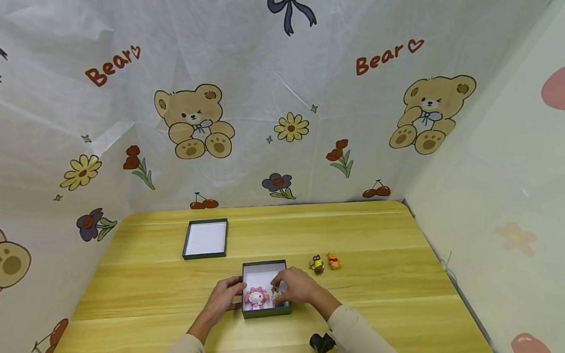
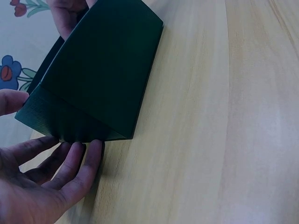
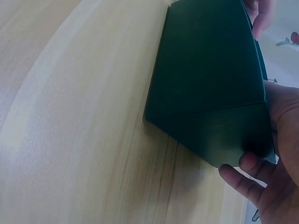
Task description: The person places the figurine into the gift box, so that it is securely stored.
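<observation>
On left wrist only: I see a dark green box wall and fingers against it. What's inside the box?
Observer: The head view shows a pink-and-white doll figure lying in the dark green box.
Operator: Where's the other hand?
Observer: The right hand reaches over the box's right side, fingers curled on a small item I cannot make out.
Operator: Lid anywhere?
Observer: A matching lid lies open side up on the table, behind and left of the box.
Operator: Other toys out?
Observer: Two small figures, a dark one and a yellow bear figure, stand right of the box.
</observation>
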Motion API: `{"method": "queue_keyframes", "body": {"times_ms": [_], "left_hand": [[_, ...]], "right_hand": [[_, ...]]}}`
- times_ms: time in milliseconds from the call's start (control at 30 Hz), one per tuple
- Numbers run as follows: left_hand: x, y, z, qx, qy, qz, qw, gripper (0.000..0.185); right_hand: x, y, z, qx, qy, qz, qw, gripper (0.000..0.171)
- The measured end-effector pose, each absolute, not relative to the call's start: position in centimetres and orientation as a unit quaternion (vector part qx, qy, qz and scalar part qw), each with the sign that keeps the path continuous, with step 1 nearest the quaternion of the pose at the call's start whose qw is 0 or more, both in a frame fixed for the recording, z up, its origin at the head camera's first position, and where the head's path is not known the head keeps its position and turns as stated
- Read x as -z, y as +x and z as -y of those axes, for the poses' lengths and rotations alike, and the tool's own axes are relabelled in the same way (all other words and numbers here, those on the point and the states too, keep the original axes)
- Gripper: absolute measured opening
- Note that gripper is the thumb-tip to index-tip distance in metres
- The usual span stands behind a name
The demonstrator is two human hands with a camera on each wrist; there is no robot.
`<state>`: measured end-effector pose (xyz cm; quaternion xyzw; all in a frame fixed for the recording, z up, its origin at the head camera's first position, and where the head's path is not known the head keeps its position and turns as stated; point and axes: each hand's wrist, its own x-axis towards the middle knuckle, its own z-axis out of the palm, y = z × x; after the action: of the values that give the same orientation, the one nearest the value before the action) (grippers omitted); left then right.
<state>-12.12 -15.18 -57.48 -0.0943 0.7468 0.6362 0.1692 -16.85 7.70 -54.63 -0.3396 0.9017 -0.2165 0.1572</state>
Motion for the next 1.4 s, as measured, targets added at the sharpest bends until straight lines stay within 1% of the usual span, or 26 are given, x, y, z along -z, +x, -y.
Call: {"method": "queue_keyframes", "body": {"times_ms": [233, 733, 900, 1067, 1167, 1400], "left_hand": [[57.4, -12.1, 15.2, -0.635, -0.094, -0.748, 0.169, 0.055], [57.6, -12.1, 15.2, -0.635, -0.093, -0.747, 0.172, 0.056], [57.7, -12.2, 15.3, -0.638, -0.094, -0.744, 0.172, 0.056], [57.7, -12.2, 15.3, -0.637, -0.095, -0.745, 0.173, 0.055], [57.7, -12.2, 15.3, -0.636, -0.095, -0.746, 0.173, 0.056], [57.5, -12.2, 15.3, -0.643, -0.093, -0.741, 0.171, 0.055]], "right_hand": [[54.6, -16.8, -7.7, 0.218, -0.333, -0.903, 0.159, 0.030], [54.3, -16.8, -8.2, 0.226, -0.344, -0.897, 0.161, 0.031], [54.4, -17.2, -8.9, 0.255, -0.362, -0.883, 0.155, 0.032], [54.4, -17.6, -9.8, 0.328, -0.352, -0.862, 0.160, 0.033], [54.1, -17.8, -10.4, 0.368, -0.339, -0.853, 0.148, 0.033], [53.9, -18.5, -12.2, 0.416, -0.321, -0.846, 0.092, 0.034]]}}
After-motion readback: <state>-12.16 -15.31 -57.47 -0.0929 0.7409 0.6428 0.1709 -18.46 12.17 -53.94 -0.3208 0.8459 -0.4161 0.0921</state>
